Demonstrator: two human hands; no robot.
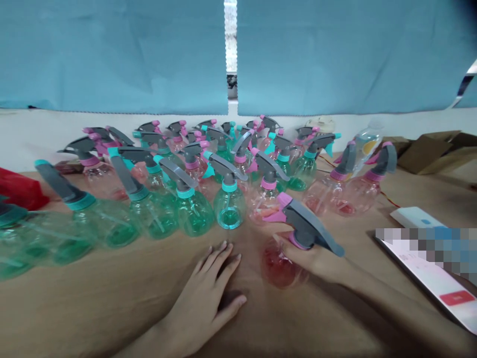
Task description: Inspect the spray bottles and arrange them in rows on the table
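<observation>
My right hand (301, 253) is wrapped round the neck of a pink spray bottle (279, 271), whose grey and pink trigger head tilts above my fingers. Its clear pink body is close to the table top. My left hand (208, 288) lies flat on the wooden table, fingers spread, holding nothing. Just beyond its fingertips stands a green spray bottle (229, 211) with a turquoise collar. Another green spray bottle (196, 214) is to its left. Behind my right hand is a pink spray bottle (268, 185), partly hidden by the held one.
Many more pink and green spray bottles crowd the table's back and left. A phone (421, 278) lies at the right beside a white box (417, 219). Cardboard (428, 149) and a clear plastic bottle (367, 141) stand at the back right. Red plastic (22, 191) lies far left.
</observation>
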